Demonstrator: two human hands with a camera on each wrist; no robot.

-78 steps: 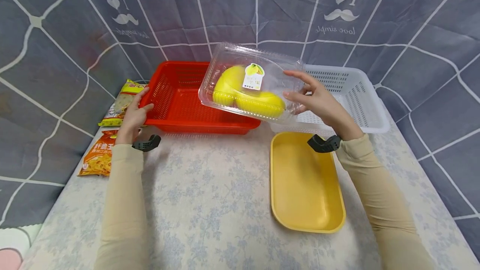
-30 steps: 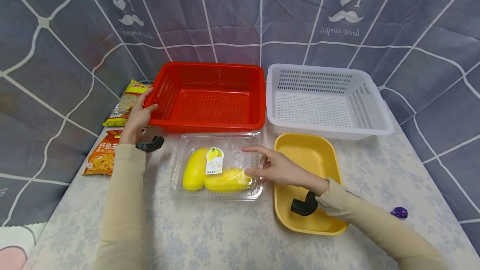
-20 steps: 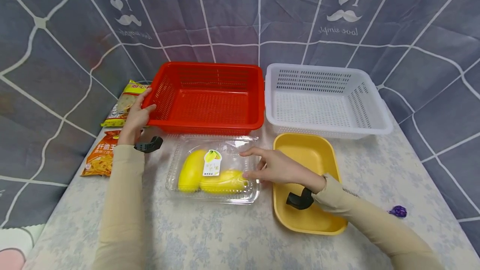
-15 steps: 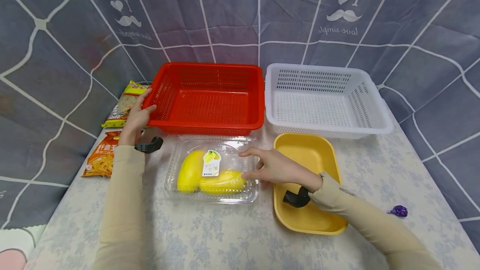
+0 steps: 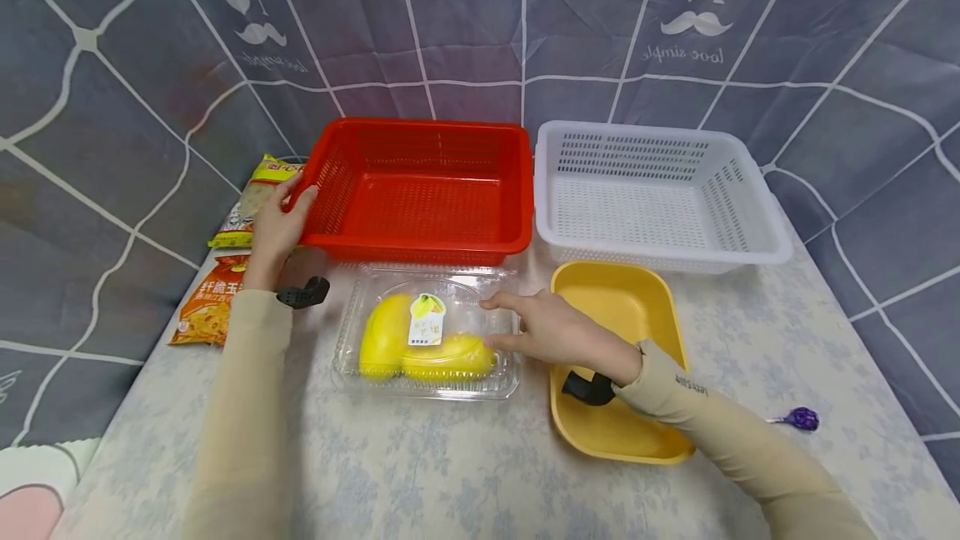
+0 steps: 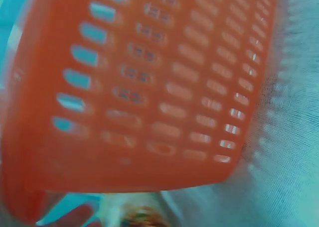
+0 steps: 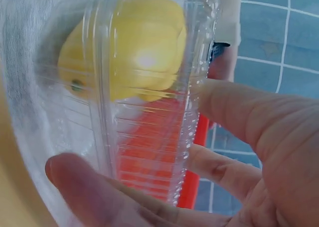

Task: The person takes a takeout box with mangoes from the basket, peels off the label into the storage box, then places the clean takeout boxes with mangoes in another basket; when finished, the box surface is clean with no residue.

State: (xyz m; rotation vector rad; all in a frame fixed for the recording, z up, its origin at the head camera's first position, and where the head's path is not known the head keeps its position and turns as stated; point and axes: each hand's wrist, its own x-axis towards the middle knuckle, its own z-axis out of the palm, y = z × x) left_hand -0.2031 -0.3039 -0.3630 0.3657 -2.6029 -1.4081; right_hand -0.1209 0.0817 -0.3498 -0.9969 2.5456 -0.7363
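Observation:
A clear plastic clamshell box [image 5: 463, 297] holding yellow mangoes [image 5: 386, 336] lies on the table before the red basket. On its lid is a label [image 5: 427, 321]. My right hand [image 5: 558, 328] grips the box's right end, thumb and fingers at its edge; the right wrist view shows the ribbed side of the box [image 7: 102, 112] between them. At the left rim of the red plastic basket [image 5: 420, 250], my left hand [image 5: 274, 230] holds on, thumb over the rim. The left wrist view is mostly filled by the basket's slotted wall [image 6: 172, 95].
A white basket [image 5: 667, 254] stands right of the red one. Under my right forearm is a yellow tray [image 5: 622, 442]. A yellow snack bag [image 5: 255, 202] and an orange one [image 5: 210, 307] lie at left. A purple-wrapped lollipop [image 5: 805, 418] lies at right.
My right hand has brought the mango box down from above the baskets onto the table. In the last half second it has barely moved. My left hand has stayed at the red basket's rim.

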